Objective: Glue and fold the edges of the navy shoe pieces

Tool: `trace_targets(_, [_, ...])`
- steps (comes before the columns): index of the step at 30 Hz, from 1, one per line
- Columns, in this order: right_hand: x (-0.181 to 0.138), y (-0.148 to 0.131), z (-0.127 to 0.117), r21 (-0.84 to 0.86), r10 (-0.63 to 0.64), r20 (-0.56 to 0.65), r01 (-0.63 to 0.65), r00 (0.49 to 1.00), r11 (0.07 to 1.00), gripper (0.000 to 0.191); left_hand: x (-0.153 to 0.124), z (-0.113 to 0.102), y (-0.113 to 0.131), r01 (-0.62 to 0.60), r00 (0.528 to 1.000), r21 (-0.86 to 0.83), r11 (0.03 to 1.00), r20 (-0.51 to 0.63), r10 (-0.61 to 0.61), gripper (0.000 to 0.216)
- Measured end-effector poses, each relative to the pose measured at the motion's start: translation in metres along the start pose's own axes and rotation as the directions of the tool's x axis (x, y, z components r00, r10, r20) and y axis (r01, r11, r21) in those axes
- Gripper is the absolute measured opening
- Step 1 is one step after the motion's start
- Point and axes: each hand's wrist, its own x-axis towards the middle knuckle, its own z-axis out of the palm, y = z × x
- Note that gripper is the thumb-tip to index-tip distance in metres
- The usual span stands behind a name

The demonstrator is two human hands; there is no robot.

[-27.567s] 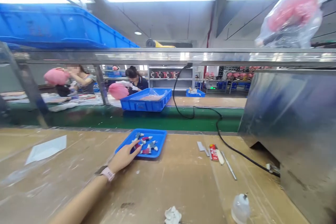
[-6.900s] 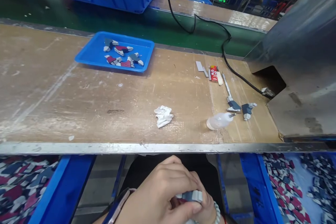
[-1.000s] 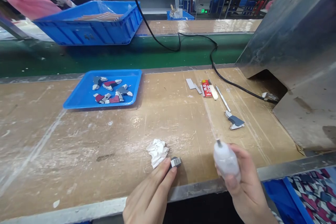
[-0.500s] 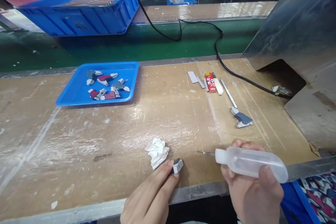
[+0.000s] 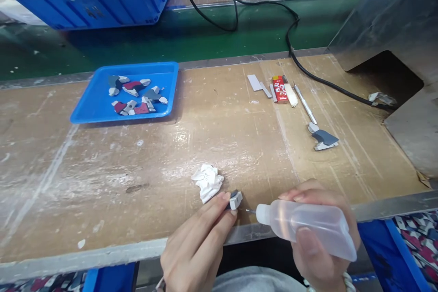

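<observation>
Workbench [image 5: 102, 164] | left hand [image 5: 195, 246] pinches small part [image 5: 235, 200] | right hand [image 5: 321, 232] grips, seemingly squeezing, bottle [image 5: 304, 223]

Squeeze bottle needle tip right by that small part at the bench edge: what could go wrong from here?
1. The left hand pinches the small grey part with fingertips beside the squeeze bottle needle; fluid may reach the skin.
2. The part sits near the metal table edge and could slip off.
3. The crumpled tissue lies close and could catch drips.

Right hand [image 5: 321, 237] swung glue bottle [image 5: 308, 224] from upright to level; needle tip now nearly touching small part [image 5: 235, 199].
</observation>
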Motion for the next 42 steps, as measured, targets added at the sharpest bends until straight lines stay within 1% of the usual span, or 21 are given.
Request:
trace_targets(2, [0.000,0.002,0.000,0.001,-0.013,0.027,0.013,1.000,1.000,0.018,0.000,0.003,-0.002,-0.024,0.999,0.009,1.000,-0.047,0.025,0.027])
trace_targets(5, [0.001,0.004,-0.002,0.001,-0.012,0.080,0.012,0.997,1.000,0.018,-0.001,0.006,-0.002,-0.033,0.997,-0.008,0.999,-0.067,0.032,0.025])
trace_targets(7, [0.002,0.006,-0.003,0.032,-0.012,0.098,0.009,0.995,0.999,0.022,0.000,0.005,0.000,-0.019,0.998,-0.031,0.999,-0.066,0.016,0.024])
trace_targets(11, [0.002,0.009,-0.003,0.104,0.019,0.089,-0.028,0.996,0.994,0.020,0.000,0.004,0.003,0.051,0.998,-0.063,0.997,-0.038,-0.053,0.025])
trace_targets(17, [-0.002,0.007,-0.003,0.138,0.056,0.073,-0.066,0.996,0.988,0.017,-0.001,0.007,0.001,0.020,0.995,-0.065,0.998,-0.093,-0.026,0.025])
trace_targets(21, [-0.005,0.007,-0.004,0.126,0.068,0.047,-0.073,0.997,0.989,0.016,-0.002,0.007,0.002,0.046,0.997,-0.057,0.997,-0.067,-0.050,0.024])
trace_targets(24, [-0.006,0.009,-0.004,0.126,0.125,0.052,-0.130,0.991,0.983,0.017,-0.004,0.008,0.001,0.044,0.997,-0.059,0.997,-0.067,-0.048,0.026])
trace_targets(26, [-0.005,0.011,-0.004,0.145,0.113,0.007,-0.112,0.994,0.983,0.018,-0.004,0.010,0.001,0.017,0.995,-0.052,0.998,-0.100,-0.022,0.026])
trace_targets(28, [-0.004,0.013,-0.002,0.193,0.058,-0.117,-0.034,0.991,0.981,0.020,-0.002,0.011,0.001,-0.010,0.991,-0.056,0.998,-0.137,0.002,0.026])
trace_targets(29, [-0.003,0.013,-0.001,0.219,0.032,-0.189,0.010,0.981,0.976,0.021,-0.001,0.012,0.003,-0.014,0.988,-0.071,0.997,-0.154,0.003,0.025])
trace_targets(30, [-0.002,0.014,0.000,0.247,0.026,-0.248,0.037,0.968,0.968,0.021,0.000,0.012,0.004,-0.009,0.987,-0.098,0.995,-0.159,-0.006,0.023])
trace_targets(31, [-0.001,0.015,0.001,0.274,0.035,-0.281,0.046,0.959,0.961,0.020,0.002,0.011,0.005,0.000,0.988,-0.139,0.990,-0.154,-0.022,0.022])
trace_targets(32, [-0.001,0.015,0.002,0.296,0.049,-0.291,0.041,0.956,0.954,0.019,0.003,0.010,0.006,0.017,0.991,-0.190,0.982,-0.130,-0.042,0.019])
trace_targets(34, [-0.002,0.016,0.002,0.305,0.075,-0.253,0.006,0.964,0.952,0.018,0.007,0.006,0.006,0.045,0.995,-0.260,0.965,-0.071,-0.066,0.013])
trace_targets(36, [-0.004,0.016,0.001,0.278,0.078,-0.195,-0.021,0.978,0.960,0.018,0.011,0.001,0.002,0.035,0.999,-0.256,0.966,-0.007,-0.039,0.012])
trace_targets(37, [-0.005,0.016,0.000,0.257,0.069,-0.171,-0.023,0.983,0.966,0.018,0.013,-0.001,0.000,0.006,1.000,-0.235,0.972,0.028,0.001,0.014])
trace_targets(39, [-0.007,0.017,-0.003,0.222,0.053,-0.142,-0.021,0.988,0.975,0.017,0.018,-0.007,-0.006,-0.092,0.988,-0.164,0.982,0.106,0.111,0.018])
trace_targets(41, [-0.008,0.019,-0.005,0.206,0.031,-0.147,0.000,0.989,0.979,0.017,0.023,-0.013,-0.009,-0.197,0.957,-0.092,0.976,0.198,0.212,0.029])
trace_targets(42, [-0.008,0.020,-0.005,0.202,0.006,-0.159,0.026,0.987,0.979,0.017,0.025,-0.015,-0.010,-0.236,0.942,-0.052,0.970,0.235,0.242,0.032])
